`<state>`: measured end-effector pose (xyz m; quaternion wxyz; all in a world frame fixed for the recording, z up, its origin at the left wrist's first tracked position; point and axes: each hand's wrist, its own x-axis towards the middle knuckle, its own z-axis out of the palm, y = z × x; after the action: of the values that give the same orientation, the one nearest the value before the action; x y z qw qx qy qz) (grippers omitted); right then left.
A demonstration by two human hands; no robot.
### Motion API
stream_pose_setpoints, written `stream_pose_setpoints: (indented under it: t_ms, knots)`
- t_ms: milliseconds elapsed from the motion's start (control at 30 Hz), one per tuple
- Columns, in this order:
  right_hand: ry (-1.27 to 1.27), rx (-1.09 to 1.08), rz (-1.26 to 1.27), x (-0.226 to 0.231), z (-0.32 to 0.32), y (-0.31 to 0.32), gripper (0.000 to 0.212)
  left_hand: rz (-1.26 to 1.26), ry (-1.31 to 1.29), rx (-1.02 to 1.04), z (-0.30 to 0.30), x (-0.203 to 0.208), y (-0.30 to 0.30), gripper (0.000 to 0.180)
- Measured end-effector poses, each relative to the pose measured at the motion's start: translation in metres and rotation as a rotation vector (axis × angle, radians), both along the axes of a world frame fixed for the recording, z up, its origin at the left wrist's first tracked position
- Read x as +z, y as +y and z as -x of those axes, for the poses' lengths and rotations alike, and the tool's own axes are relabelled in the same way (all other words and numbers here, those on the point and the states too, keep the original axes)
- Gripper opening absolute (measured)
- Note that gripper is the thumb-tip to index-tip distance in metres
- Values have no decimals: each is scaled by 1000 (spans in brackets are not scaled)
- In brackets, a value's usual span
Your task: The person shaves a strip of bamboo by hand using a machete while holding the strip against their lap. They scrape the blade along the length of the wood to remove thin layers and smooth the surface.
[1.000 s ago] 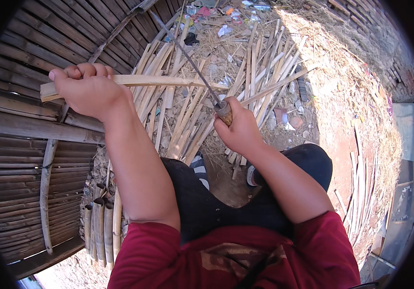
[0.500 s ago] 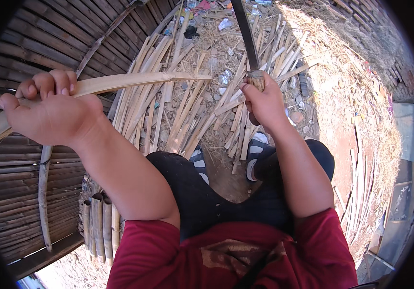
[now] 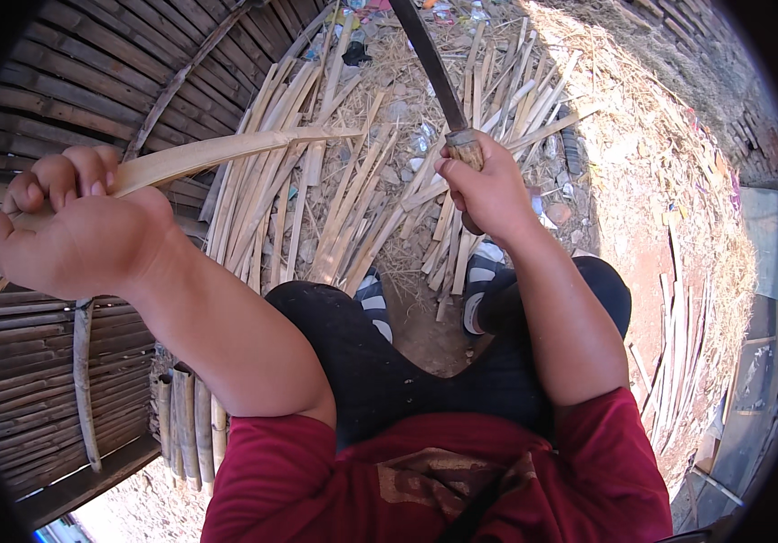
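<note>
My left hand (image 3: 76,222) is closed around a pale bamboo strip (image 3: 208,152) at the left, palm turned up. The strip's cut end sticks out below the hand, and its thinner far end reaches right toward the middle. A machete (image 3: 427,61) with a dark, long blade is in my right hand (image 3: 496,185), which wraps round its worn wooden handle. The blade points away from me and leans a little left; its tip runs out at the top edge. Blade and strip are apart.
Many split bamboo strips (image 3: 353,213) lie on the littered ground ahead of my feet. A bamboo slat wall (image 3: 54,353) rises at the left, with upright bamboo tubes (image 3: 191,425) near its foot. More thin strips (image 3: 669,353) lie at the right, beside dry straw (image 3: 724,317).
My left hand has moved left and slightly nearer with the bamboo strip. The machete has tilted further left, and my right hand has shifted slightly left.
</note>
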<state>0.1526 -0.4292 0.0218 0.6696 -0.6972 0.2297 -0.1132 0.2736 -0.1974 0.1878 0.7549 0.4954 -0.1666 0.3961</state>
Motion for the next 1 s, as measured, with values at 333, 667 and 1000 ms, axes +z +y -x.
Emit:
stream_pose_setpoints:
  t_ms: [333, 667, 1000]
  knots:
    - [19, 56, 172, -15, -1, 5, 33, 42, 165, -127, -31, -26, -14, 40]
    - [-125, 91, 314, 8, -44, 77, 37, 57, 138, -72, -39, -30, -12, 37]
    - [81, 217, 386, -37, -53, 85, 34, 103, 151, -22, -44, -31, -8, 36]
